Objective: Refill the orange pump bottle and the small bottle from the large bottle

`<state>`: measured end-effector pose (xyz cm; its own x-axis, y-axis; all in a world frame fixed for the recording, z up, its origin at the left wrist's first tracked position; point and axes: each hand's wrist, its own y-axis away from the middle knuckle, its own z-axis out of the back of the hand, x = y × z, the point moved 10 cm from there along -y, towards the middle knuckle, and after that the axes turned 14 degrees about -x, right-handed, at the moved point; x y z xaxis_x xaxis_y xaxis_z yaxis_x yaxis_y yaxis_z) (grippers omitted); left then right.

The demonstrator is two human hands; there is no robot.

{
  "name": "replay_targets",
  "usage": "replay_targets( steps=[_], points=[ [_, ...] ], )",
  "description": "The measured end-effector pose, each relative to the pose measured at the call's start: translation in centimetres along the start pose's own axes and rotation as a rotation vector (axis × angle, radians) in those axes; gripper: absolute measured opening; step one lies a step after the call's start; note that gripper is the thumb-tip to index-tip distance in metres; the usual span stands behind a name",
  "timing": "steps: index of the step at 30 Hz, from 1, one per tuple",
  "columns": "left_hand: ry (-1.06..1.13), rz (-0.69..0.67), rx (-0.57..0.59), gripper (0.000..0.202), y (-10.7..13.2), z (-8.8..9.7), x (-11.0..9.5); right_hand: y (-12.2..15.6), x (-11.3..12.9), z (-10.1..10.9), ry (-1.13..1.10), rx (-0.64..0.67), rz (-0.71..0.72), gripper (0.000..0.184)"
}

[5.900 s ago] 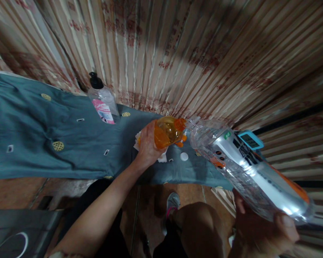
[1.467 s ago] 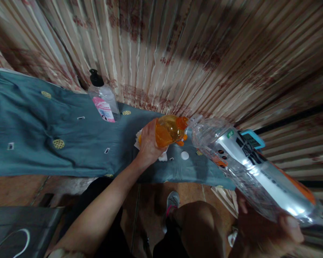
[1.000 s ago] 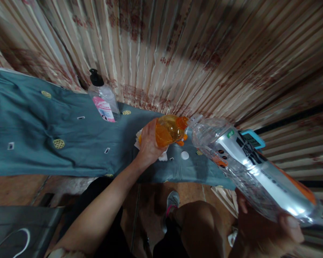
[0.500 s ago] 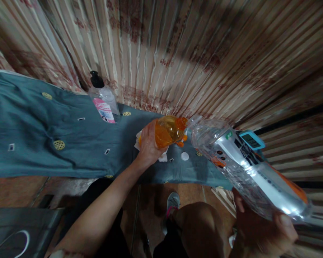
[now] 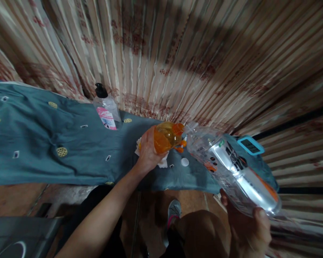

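My left hand [image 5: 147,152] is wrapped round an orange bottle [image 5: 165,138] with liquid in it, tilted with its mouth to the right. In my right hand [image 5: 249,227] lies a large clear plastic bottle [image 5: 226,165] with a silver label, its neck pointing up and left. The two mouths meet or nearly meet; I cannot tell whether they touch. Beneath the orange bottle are a white tissue [image 5: 163,163] and a small orange object [image 5: 181,146]. A round white cap [image 5: 185,162] lies beside them.
A pump bottle [image 5: 107,113] with a black top stands on the green patterned cloth [image 5: 80,150]. A blue-framed digital clock [image 5: 251,145] is at the right. Pleated curtains [image 5: 156,61] hang behind, and a grey seat [image 5: 18,233] is at lower left.
The clear bottle's base, with my right hand, has swung left and the bottle looks slightly steeper. My left hand keeps its hold on the orange bottle. The view has shifted a little upward.
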<state>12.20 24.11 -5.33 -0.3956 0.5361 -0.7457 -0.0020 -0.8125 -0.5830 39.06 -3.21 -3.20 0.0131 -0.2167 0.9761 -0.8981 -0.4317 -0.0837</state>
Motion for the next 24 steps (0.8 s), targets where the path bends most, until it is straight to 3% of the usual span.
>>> replay_targets(
  steps=[9,17,24],
  points=[
    [0.053,0.054,0.0,0.103,-0.2,0.5,0.4,1.0,-3.3,-1.3,-0.025,-0.178,-0.264,0.071],
    [0.043,0.039,-0.014,0.105,-0.4,0.7,0.4,1.6,-6.4,-2.9,-0.036,-0.087,-0.421,0.067],
    [0.067,0.037,-0.021,0.098,-0.7,1.1,0.3,3.3,-8.7,-6.2,-0.088,0.045,-0.555,0.062]
  ],
)
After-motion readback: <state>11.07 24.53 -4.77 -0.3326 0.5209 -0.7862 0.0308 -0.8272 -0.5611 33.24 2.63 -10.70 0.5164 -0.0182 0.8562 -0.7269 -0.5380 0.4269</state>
